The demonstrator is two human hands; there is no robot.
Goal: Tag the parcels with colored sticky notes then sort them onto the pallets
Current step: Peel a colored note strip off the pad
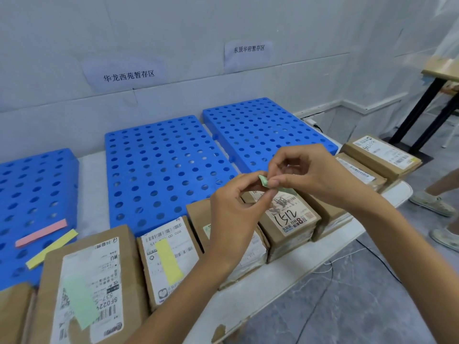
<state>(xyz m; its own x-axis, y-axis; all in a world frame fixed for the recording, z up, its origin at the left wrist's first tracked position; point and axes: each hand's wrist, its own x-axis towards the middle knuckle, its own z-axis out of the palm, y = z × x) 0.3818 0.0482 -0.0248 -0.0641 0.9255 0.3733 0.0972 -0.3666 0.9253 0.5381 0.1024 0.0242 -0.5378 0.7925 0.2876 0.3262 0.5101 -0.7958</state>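
Head view: a green sticky note (263, 181), centre frame, is pinched between the fingertips of the left hand (236, 214) and the right hand (305, 172), above a parcel marked 1512 (290, 219). At lower left sit a yellow-tagged parcel (169, 259) and a green-tagged parcel (92, 289). A pink strip (41, 232) and a yellow strip (52, 248) lie on the leftmost blue pallet (37, 184), which sits on a white table (273, 276) against a white wall (173, 33).

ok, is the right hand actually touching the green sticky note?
Touching. The head view shows the right hand pinching the green sticky note between thumb and fingertips, with no gap; the left hand pinches it too.
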